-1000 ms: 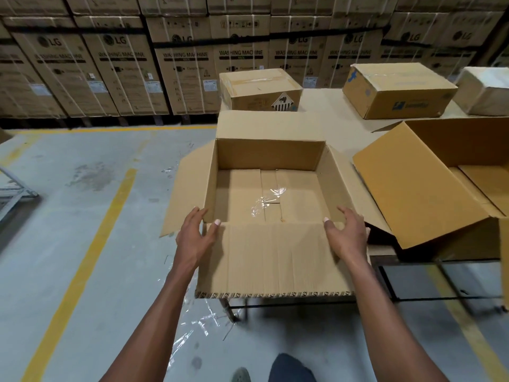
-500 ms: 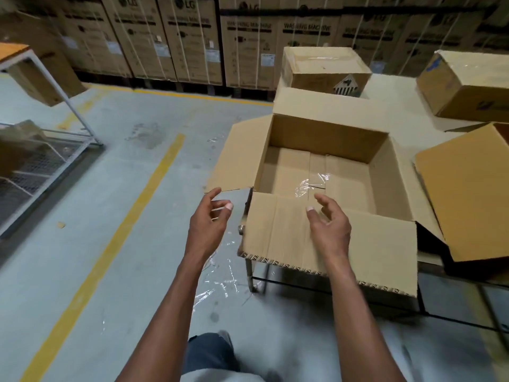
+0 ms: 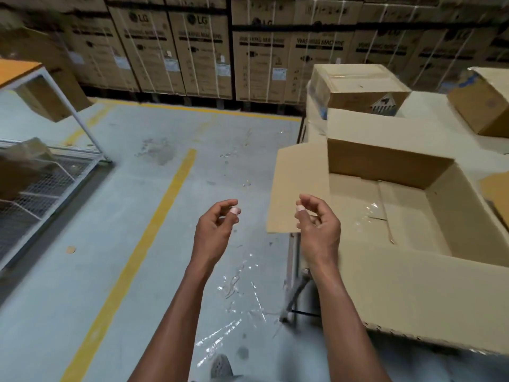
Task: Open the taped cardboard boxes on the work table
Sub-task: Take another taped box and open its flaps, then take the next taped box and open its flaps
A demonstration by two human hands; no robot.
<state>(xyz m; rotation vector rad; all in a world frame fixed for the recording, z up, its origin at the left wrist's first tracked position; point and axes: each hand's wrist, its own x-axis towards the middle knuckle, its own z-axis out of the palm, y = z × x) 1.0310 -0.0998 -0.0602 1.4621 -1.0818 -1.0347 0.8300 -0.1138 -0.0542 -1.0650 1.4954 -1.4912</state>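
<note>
Opened box [image 3: 399,205], only tape scraps [image 3: 371,213] seen inside.
Nothing is held by left hand [image 3: 213,232] or right hand [image 3: 319,227], fingers loosely curled; "LG WASHING MACHINE" is printed on stacked cartons [image 3: 259,56].

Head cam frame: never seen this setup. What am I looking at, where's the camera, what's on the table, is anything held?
There is no machine here. A person wears one wide-angle camera on the head, looking forward and down, so the two bare arms reach in from the bottom. The left hand and right hand hang in the air with fingers loosely curled, holding nothing I can see. On the work table at right sits an open cardboard box, flaps spread, with only a scrap of clear tape inside. Behind it is a closed taped box, and another box at far right. Clear tape scraps litter the floor. Stacked washing machine cartons line the back.
</note>
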